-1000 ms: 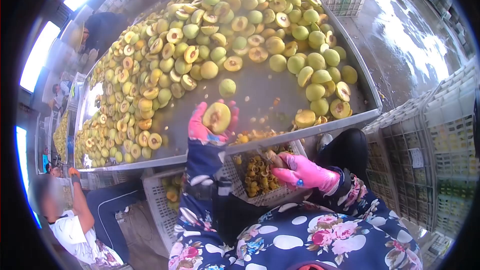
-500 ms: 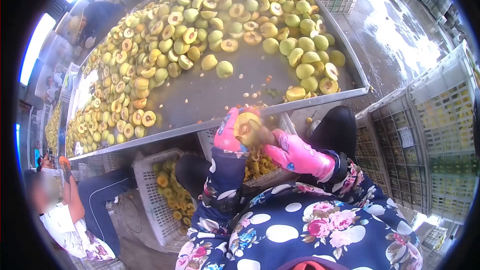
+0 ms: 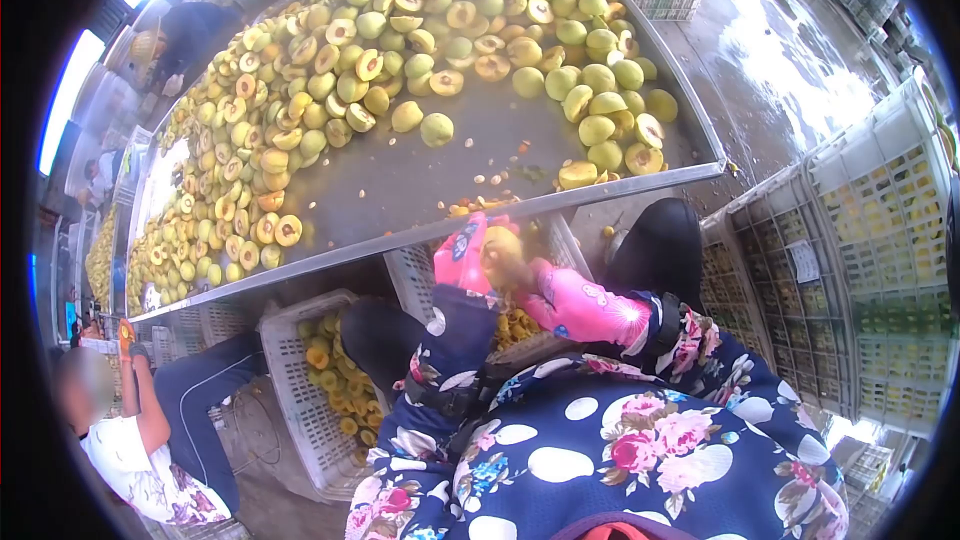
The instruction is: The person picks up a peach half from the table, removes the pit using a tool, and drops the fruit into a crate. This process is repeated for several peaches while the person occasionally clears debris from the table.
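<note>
My left hand [image 3: 462, 256], in a pink patterned glove, grips a yellow-green peach half [image 3: 499, 252] just below the near edge of the metal table [image 3: 400, 180]. Close against the fruit, my right hand [image 3: 585, 304], gloved in the same pink, is closed. What sits in its fingers is blurred; a dark, thin shape shows at the fingertips. Under both hands stands a white crate [image 3: 408, 278] with yellow peach pieces [image 3: 518, 328] in it. Halved peaches [image 3: 350, 90], some with pits showing, are heaped over the table.
Another white crate [image 3: 290, 380] of peach pieces stands at my left. Stacked crates [image 3: 850, 270] with fruit rise on the right. A person in a white top [image 3: 150, 455] sits at the left, hands near the table's corner. Loose pits [image 3: 480, 179] lie on the table.
My left hand has turned the peach half, so its cut face shows less. The right hand has shifted slightly left and down beside it. The view has tilted a little.
</note>
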The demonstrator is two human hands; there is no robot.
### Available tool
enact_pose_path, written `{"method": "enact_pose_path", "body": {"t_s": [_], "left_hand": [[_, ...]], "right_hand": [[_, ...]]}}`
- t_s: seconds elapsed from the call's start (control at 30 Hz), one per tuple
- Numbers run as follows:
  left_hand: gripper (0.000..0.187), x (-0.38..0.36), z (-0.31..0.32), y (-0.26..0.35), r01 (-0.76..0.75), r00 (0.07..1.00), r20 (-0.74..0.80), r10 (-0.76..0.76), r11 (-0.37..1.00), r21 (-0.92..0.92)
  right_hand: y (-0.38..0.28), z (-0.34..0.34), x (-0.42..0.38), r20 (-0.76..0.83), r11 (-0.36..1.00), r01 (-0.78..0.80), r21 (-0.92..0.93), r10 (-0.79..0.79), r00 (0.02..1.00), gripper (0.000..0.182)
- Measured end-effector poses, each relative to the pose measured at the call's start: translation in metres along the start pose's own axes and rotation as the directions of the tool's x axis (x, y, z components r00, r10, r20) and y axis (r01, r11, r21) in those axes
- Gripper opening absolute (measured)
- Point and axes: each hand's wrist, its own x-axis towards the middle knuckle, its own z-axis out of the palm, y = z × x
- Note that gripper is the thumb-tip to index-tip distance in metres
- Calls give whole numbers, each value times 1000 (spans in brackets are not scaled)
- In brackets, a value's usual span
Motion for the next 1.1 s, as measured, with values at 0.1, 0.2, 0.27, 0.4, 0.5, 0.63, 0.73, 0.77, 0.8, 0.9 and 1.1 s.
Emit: {"method": "enact_pose_path", "body": {"t_s": [0.1,0.2,0.27,0.4,0.5,0.63,0.73,0.77,0.8,0.9,1.1], "left_hand": [[29,19,-15,-16,88,996,2,-88,996,7],[27,31,-27,-36,139,990,11,-139,984,-108],[26,27,-27,-40,108,993,-24,-112,985,-132],[23,15,-18,-38,-3,999,-54,-4,991,-132],[27,10,-19,-41,-44,999,-16,42,990,-137],[32,7,-26,-40,-86,977,196,80,996,18],[34,10,-30,-44,94,964,245,-103,994,47],[34,9,-31,-45,66,970,230,-72,997,32],[35,6,-31,-47,39,976,216,-41,999,17],[35,2,-28,-51,50,988,151,-35,994,-94],[32,-6,-25,-51,156,986,115,-125,930,-333]], "right_hand": [[15,3,1,76,999,35,-20,-34,997,25],[21,7,5,128,998,-59,1,58,990,26],[10,2,8,266,935,-316,159,268,926,26],[-3,-12,11,526,671,-589,451,333,782,24],[4,-13,9,640,551,-631,546,212,739,23],[8,-9,4,658,535,-633,560,178,732,24],[7,-8,1,651,562,-617,550,174,739,27],[8,-8,1,654,564,-612,555,159,739,28],[9,-7,0,655,503,-629,593,152,740,29],[14,4,-5,642,353,-630,692,97,760,30],[16,9,-12,648,237,-630,740,5,762,25]]}}
